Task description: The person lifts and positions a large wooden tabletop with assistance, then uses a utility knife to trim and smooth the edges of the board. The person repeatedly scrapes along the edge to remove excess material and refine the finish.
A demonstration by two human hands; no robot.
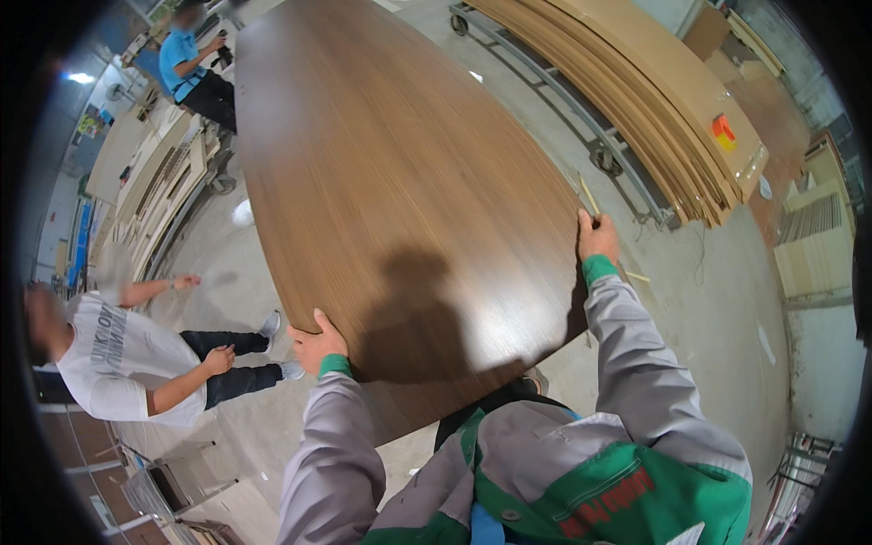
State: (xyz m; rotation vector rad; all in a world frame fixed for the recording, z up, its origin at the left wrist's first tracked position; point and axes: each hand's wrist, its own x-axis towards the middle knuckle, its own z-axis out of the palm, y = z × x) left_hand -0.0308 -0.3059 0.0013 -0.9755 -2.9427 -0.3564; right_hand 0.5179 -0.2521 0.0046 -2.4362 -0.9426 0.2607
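A long brown wood-grain panel (391, 173) stretches away in front of me, its near end close to my body. My left hand (320, 345) is closed on its left edge, thumb up on the top face and the other fingers partly hidden at the side. Farther along the right edge, my right hand (598, 238) grips the panel with its fingers curled over the rim. My shadow falls across the glossy surface between both hands. What carries the panel from below is hidden.
A wheeled cart (581, 109) at the right bears a stack of brown boards (636, 82) with an orange-yellow tape roll (724, 133) on top. At the left stands a person in a white shirt (136, 354). Beyond, someone in blue (186, 64) is near stacked pale boards (163, 182).
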